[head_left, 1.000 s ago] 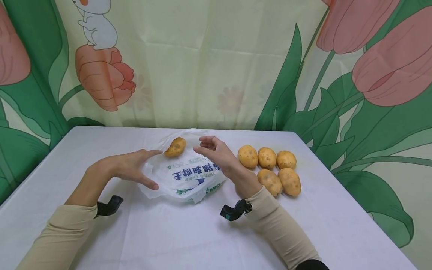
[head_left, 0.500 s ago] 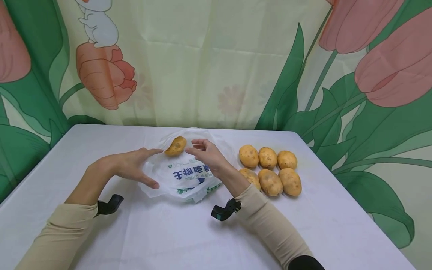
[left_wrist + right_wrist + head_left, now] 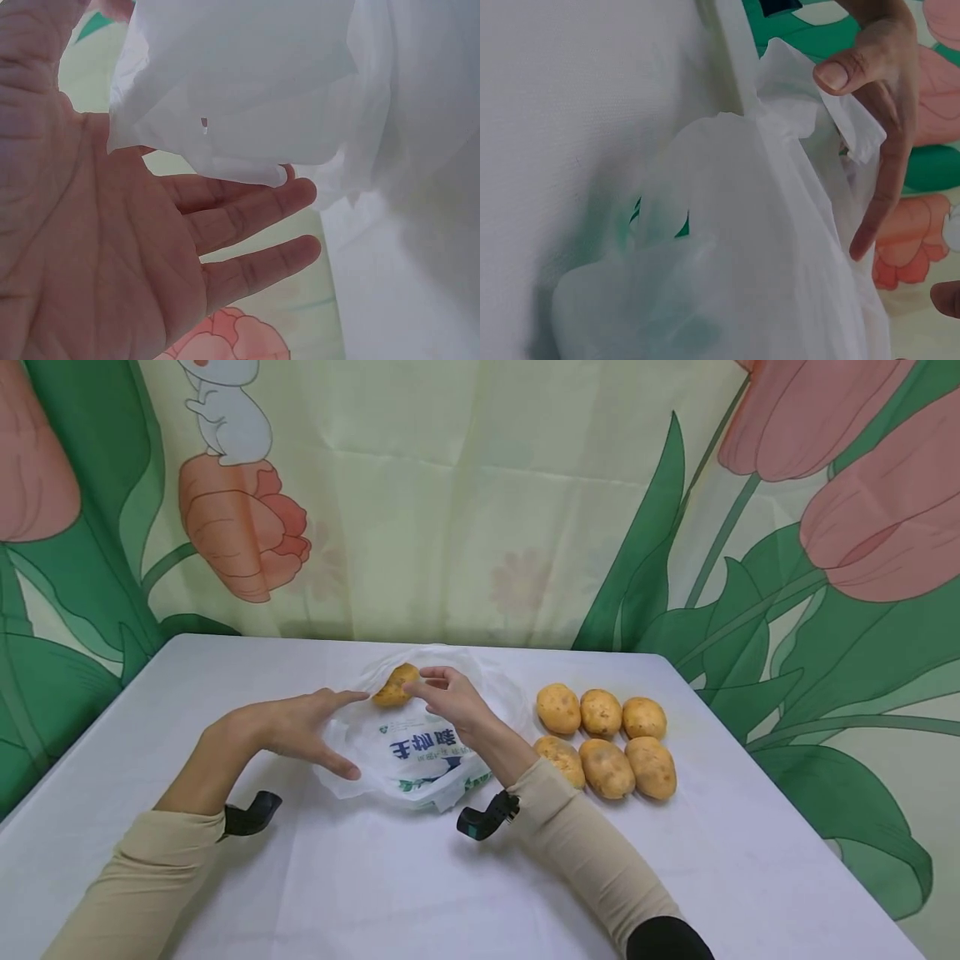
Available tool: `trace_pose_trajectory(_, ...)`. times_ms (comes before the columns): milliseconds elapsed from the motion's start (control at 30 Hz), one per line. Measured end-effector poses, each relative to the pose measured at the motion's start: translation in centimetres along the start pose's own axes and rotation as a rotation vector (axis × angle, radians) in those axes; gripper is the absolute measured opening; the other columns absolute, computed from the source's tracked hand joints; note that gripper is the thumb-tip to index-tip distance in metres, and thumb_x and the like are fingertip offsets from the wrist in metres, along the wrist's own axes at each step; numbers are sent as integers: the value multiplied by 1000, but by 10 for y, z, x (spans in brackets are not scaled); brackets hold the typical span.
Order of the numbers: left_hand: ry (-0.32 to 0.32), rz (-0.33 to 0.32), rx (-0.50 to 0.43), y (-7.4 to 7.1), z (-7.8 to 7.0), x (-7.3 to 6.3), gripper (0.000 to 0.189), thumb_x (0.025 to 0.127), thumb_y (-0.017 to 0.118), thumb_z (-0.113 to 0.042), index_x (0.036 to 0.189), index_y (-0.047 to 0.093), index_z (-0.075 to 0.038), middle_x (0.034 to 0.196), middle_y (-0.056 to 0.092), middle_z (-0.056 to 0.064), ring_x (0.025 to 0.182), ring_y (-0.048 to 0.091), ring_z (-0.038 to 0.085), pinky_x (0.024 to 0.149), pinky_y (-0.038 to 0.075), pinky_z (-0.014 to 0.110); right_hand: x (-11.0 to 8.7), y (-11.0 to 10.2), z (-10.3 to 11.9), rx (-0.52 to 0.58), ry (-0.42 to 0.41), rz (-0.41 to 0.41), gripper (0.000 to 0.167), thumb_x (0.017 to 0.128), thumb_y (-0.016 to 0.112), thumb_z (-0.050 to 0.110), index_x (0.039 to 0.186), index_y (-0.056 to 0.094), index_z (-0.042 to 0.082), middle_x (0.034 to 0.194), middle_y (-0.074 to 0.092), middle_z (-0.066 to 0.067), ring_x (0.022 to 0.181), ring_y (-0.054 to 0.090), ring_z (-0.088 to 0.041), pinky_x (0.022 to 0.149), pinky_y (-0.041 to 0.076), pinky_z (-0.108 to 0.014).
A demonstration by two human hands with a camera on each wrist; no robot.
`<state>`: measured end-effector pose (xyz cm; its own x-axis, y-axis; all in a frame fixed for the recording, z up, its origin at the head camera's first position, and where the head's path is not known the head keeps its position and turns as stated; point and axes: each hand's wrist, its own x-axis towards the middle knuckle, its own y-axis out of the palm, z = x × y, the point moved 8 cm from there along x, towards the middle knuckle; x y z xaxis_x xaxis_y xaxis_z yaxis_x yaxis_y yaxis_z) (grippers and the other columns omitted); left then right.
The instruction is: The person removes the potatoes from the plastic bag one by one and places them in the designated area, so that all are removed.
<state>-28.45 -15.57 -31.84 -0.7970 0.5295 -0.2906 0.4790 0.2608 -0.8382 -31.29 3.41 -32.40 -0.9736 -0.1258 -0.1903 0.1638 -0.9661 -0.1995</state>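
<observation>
A white plastic bag [image 3: 427, 727] with blue and green print lies in the middle of the table, its mouth spread and crumpled. One potato [image 3: 390, 689] shows at the bag's upper left, its left side partly covered by the plastic. My left hand [image 3: 303, 727] is at the bag's left rim, thumb and fingers spread apart; in the left wrist view, plastic [image 3: 255, 90] hangs across its index side. My right hand [image 3: 453, 702] reaches over the bag with bent fingers. Its fingertips are at the potato's right edge; whether they touch cannot be told.
Several potatoes [image 3: 601, 713] lie in two rows to the right of the bag. A white cloth covers the table [image 3: 360, 877]. A printed curtain [image 3: 450, 527] with a rabbit, carrot and tulips hangs behind the back edge.
My right hand has moved left across the bag, from its right side to the potato's edge, uncovering one potato in the row. My left hand and the bag stay nearly still.
</observation>
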Motion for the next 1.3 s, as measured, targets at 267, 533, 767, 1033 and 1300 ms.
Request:
trace_pose_trajectory(267,-17,3,1,1,0,2,124,71,83,-68,163,22,-11,156,32,29,142,35,47,110,32,71,11,4,-1,-8,27,-37,59,93,77,30,141,54,8,146,52,-14,134,54,-31,110,46,-44)
trace_pose_trajectory(533,13,-8,-5,0,-2,-1,122,71,84,-66,162,24,-11,155,34,29,142,36,46,111,33,68,21,8,-1,-42,49,-48,61,93,76,32,144,52,9,146,53,-11,133,55,-33,111,45,-46)
trace_pose_trajectory(767,31,-11,1,2,-6,1,119,74,83,-65,162,25,-10,153,37,28,140,39,43,111,35,66,30,11,2,-71,55,-47,55,94,74,23,143,53,9,143,56,-11,132,55,-32,109,47,-43)
trace_pose_trajectory(1033,33,-5,5,2,-7,2,119,74,83,-64,162,25,-9,153,37,28,140,39,44,111,34,67,38,20,7,-148,58,-72,57,93,73,15,145,50,7,146,52,-12,126,55,-32,109,46,-46)
trace_pose_trajectory(1300,26,-4,-3,3,-6,0,118,75,84,-63,162,24,-10,155,35,28,142,36,44,112,32,67,48,26,6,-211,92,-114,55,90,75,9,141,54,10,148,40,-20,132,41,-34,110,42,-47)
